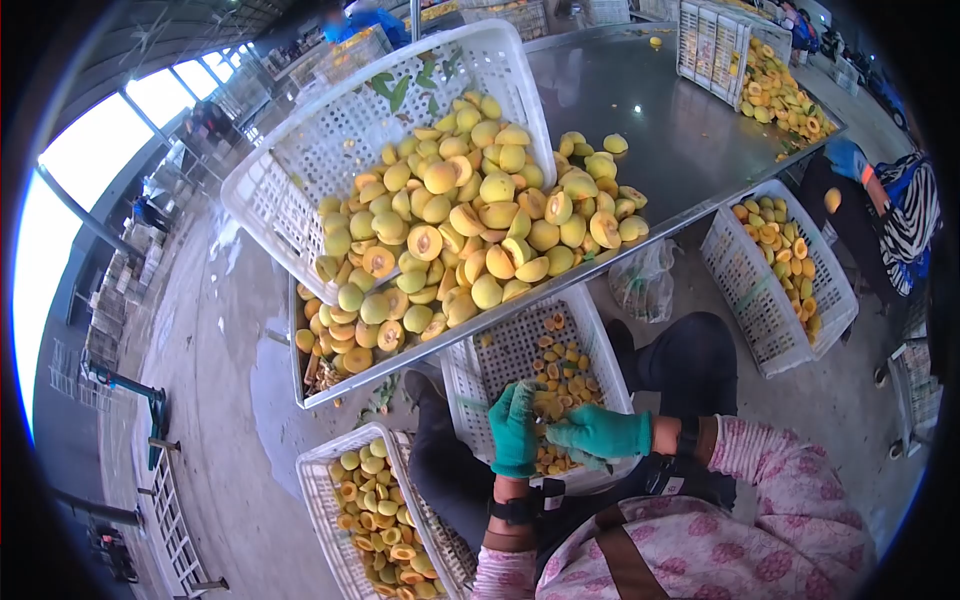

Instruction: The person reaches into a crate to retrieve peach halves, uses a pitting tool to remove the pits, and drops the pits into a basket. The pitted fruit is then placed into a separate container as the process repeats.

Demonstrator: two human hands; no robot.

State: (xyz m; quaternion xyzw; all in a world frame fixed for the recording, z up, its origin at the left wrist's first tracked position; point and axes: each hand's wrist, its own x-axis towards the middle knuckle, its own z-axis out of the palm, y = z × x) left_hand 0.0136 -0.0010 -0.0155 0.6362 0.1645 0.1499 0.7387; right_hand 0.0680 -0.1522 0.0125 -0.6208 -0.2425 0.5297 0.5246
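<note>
My left hand [514, 432], in a green glove, is closed with its fingers curled round what looks like a yellow peach [549, 404]. My right hand [602, 434], gloved alike, meets it from the right with its fingers pressed together; what they grip is hidden. Both hands are above a white plastic crate [462, 372] between my knees. Loose peach halves [566, 360] lie on its bottom. Just beyond, a heap of yellow peaches [470, 215], several cut open, spills from a tilted white crate [300, 235] onto a metal table [625, 95].
A crate of peach halves [385, 520] stands at my left, and another crate [765, 330] on the right. A clear plastic bag [645, 280] lies under the table edge. Across the table, another crate [710, 55] spills fruit. A co-worker's blue-gloved hand [848, 160] is at far right.
</note>
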